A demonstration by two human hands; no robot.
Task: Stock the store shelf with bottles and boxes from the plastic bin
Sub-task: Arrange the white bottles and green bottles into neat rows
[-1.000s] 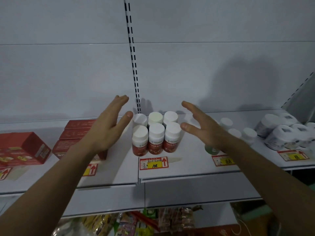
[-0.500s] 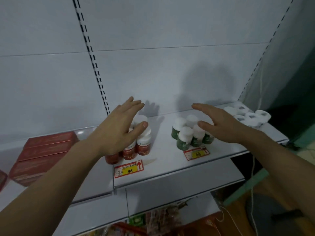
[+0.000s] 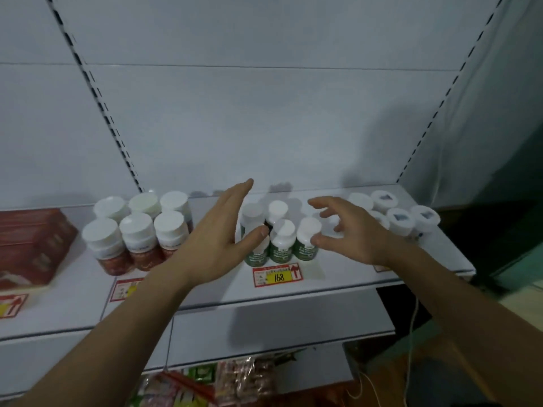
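Observation:
A cluster of green-labelled bottles (image 3: 282, 245) with white caps stands on the white shelf (image 3: 338, 277) above a red and yellow price tag (image 3: 277, 277). My left hand (image 3: 217, 239) is flat and open on the cluster's left side, thumb touching a bottle. My right hand (image 3: 349, 230) hovers open on its right side, fingers curled and thumb at the rightmost green bottle. Several red-labelled bottles (image 3: 138, 233) with white caps stand to the left. Red boxes (image 3: 29, 245) are stacked at the far left. The plastic bin is not in view.
Several white tubs (image 3: 402, 215) sit at the shelf's right end. Packaged snacks (image 3: 223, 380) fill the level below. A white cord (image 3: 411, 333) hangs at the right. The white back panel has slotted uprights (image 3: 100, 104).
The view has swung right. Both hands moved from the red-labelled bottles to flank the green-labelled bottles, and the right fingers have curled.

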